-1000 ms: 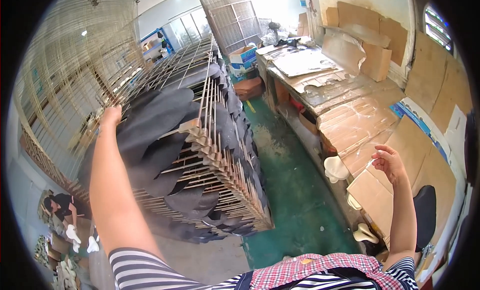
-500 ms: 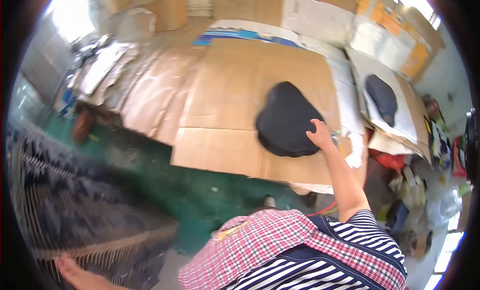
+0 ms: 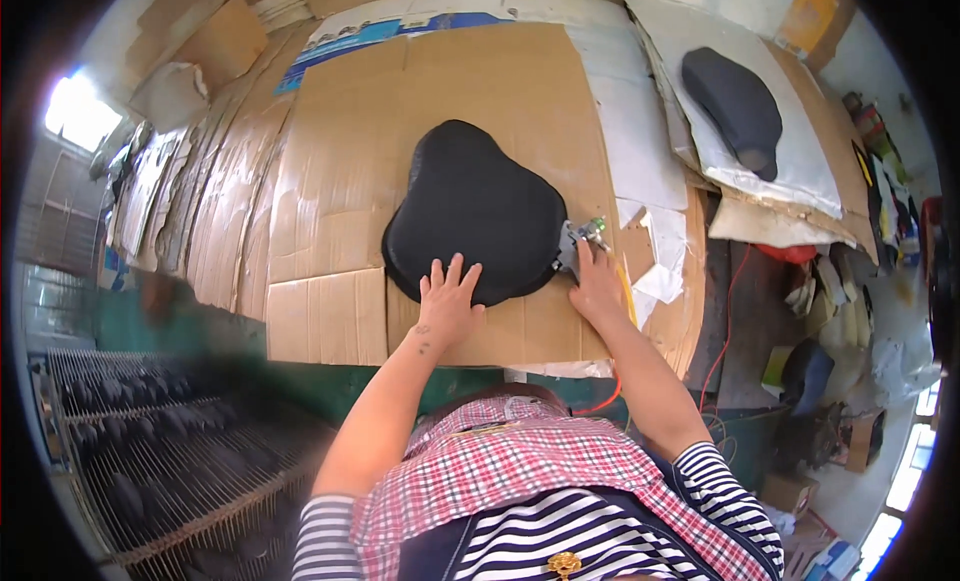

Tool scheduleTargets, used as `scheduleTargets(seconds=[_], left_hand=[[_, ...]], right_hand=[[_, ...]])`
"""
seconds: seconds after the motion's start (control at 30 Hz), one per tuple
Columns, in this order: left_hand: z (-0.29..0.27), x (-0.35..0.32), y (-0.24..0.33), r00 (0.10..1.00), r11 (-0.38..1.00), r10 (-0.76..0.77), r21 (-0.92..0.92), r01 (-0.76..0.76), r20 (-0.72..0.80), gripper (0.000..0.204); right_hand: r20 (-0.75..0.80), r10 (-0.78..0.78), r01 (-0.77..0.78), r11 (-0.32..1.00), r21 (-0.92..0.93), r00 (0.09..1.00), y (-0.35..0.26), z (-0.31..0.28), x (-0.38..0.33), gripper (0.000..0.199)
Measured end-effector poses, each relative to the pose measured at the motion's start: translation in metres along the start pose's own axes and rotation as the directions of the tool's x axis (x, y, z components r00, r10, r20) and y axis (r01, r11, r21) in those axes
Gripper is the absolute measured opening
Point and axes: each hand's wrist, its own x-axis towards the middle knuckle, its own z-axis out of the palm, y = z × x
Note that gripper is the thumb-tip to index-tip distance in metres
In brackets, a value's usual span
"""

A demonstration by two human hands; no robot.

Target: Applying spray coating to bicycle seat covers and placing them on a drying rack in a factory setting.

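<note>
The table (image 3: 330, 161) is covered with overlapping sheets of cardboard (image 3: 470, 91), which form an uneven, unfastened work surface. A loose sheet may slide under pressure and carry the work with it.

The black seat cover (image 3: 475, 221) lies flat near the middle of the table, on the cardboard, its near edge close to the table's near edge. If it is pulled toward the near side it could slip off onto the green floor (image 3: 150, 321).

A 2nd black seat cover (image 3: 735, 106) rests on a white sheet (image 3: 790, 171) at the far right, well apart from the work.

The left hand (image 3: 447, 306) is pressed on the near rim of the seat cover, fingers (image 3: 455, 274) spread wide and flat, holding nothing. If this pressure lifts, the cover may shift while the tool works.

The right hand (image 3: 597, 286) rests over a small grey tool (image 3: 580, 243) with a green part, touching the right edge of the seat cover. Whether the fingers are closed around it cannot be told; the hand hides the grip. Both hands lie near the tool's working end, so a slip could catch a finger.

A red cable (image 3: 722, 321) hangs off the right side of the table, near the right forearm. A snag could jerk the tool off line.
</note>
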Motion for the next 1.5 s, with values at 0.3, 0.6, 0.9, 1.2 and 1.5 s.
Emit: scheduleTargets(seconds=[0.3, 0.6, 0.9, 1.2, 1.5], left_hand=[[0.006, -0.001, -0.012, 0.994, 0.964, -0.077, -0.262, 0.053, -0.083, 0.066], [0.054, -0.134, -0.128, 0.849, 0.61, -0.521, -0.734, 0.298, -0.089, 0.022], [0.141, -0.273, -0.187, 0.442, -0.04, -0.818, -0.802, 0.596, 0.369, 0.024], [0.151, -0.27, -0.173, 0.424, -0.122, -0.691, -0.672, 0.73, 0.586, 0.027], [0.154, -0.256, -0.172, 0.41, -0.154, -0.678, -0.662, 0.733, 0.61, 0.025]], right_hand=[[-0.001, -0.071, 0.039, 0.53, 0.847, 0.997, 0.017, -0.158, -0.094, 0.057], [-0.024, -0.108, 0.062, 0.364, 0.929, 0.994, -0.01, -0.225, -0.198, 0.049], [0.112, -0.246, -0.013, 0.372, 0.928, 0.963, -0.052, -0.241, -0.236, 0.055], [-0.082, 0.003, 0.07, 0.506, 0.86, 0.997, -0.054, -0.259, -0.256, 0.061], [0.049, -0.187, 0.031, 0.403, 0.915, 0.981, -0.065, -0.251, -0.263, 0.066]])
